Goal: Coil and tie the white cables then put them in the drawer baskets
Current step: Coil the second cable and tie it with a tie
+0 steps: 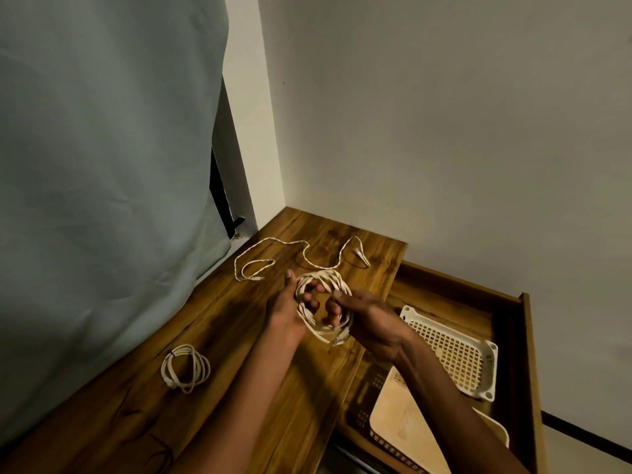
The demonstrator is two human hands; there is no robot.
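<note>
step: tying coil | my left hand (287, 309) holds the white cable coil (323, 302) above the surface (239, 336), fingers through the loops | my right hand (362, 319) pinches its end | tip: I keep loops together, wrap snugly | baskets (455, 350) wait in the drawer

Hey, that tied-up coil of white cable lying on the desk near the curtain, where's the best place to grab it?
Pinch the tied coil at its upper-left arc, where the dark tie bundles all the loops, coming from above. It lies flat on the wooden desk, so gripping at the tie should lift every loop together.
</note>
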